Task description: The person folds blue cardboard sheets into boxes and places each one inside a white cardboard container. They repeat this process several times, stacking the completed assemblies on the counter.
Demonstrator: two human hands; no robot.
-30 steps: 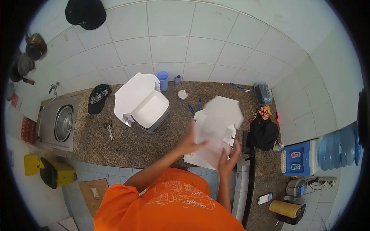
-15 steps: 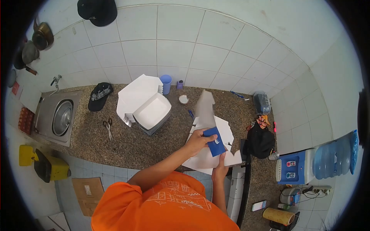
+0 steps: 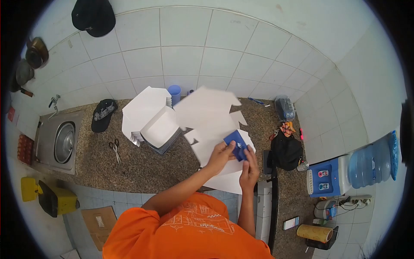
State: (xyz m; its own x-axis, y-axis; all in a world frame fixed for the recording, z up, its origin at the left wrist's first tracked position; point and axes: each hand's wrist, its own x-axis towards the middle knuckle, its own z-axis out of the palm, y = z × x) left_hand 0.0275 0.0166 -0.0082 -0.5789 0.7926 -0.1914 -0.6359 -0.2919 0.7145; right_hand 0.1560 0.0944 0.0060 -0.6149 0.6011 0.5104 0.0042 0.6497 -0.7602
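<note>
My left hand (image 3: 219,158) pinches a flat white cardboard box blank (image 3: 209,110) by its folded blue panel (image 3: 239,151), with the thumb lying on the blue. On the other side of that panel my right hand (image 3: 250,167) grips its lower right edge, fingers over the blue face. The blank is tilted up from the counter, its notched flaps spreading toward the wall, slightly blurred. Below it lie more flat white cardboard sheets (image 3: 228,182). To the left stands a stack of nested folded boxes (image 3: 161,127) with raised white lids (image 3: 145,110).
Scissors (image 3: 114,152) and a black cap (image 3: 103,115) lie left on the granite counter (image 3: 142,175), beside the sink (image 3: 45,151). A blue cup (image 3: 174,93) stands behind the boxes. Rightward are a black bag (image 3: 286,151), a plastic container (image 3: 284,108) and a water dispenser (image 3: 330,175).
The blank has swung leftward and turned its broad white face more into view. Both hands have shifted up slightly, and the right hand now grips the blue panel. The camera view has shifted a little.
</note>
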